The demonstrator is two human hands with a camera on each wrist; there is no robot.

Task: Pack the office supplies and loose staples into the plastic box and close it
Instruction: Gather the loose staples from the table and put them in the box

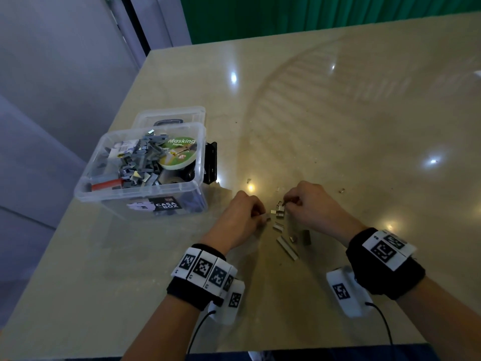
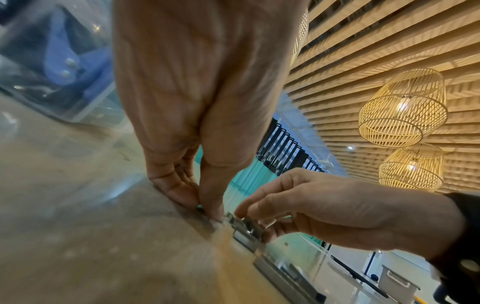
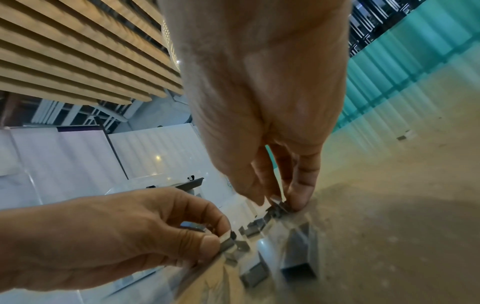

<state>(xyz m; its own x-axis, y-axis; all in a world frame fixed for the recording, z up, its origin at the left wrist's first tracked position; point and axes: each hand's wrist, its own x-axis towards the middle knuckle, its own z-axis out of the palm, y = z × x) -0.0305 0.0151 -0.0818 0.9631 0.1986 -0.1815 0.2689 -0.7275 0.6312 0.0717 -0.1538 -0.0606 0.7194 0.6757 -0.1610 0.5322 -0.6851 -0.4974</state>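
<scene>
A clear plastic box (image 1: 86,190) stands open at the table's left, holding grey staple strips, a masking tape roll (image 1: 179,152) and a red-handled item. Its lid (image 1: 170,117) lies behind it. Loose staples (image 1: 279,213) lie scattered between my hands, with a long strip (image 1: 286,247) nearer me. My left hand (image 1: 261,216) pinches a small staple piece (image 3: 228,243) at the table surface. At the top of the pile my right hand (image 1: 286,203) pinches another staple clump (image 3: 277,202) between thumb and fingers (image 2: 249,222).
A black object (image 1: 211,162) stands against the box's right side. Stray staples lie apart at the far right (image 1: 341,190) and beyond the left hand (image 1: 248,181). The table's left edge runs just past the box; its near edge is under my forearms.
</scene>
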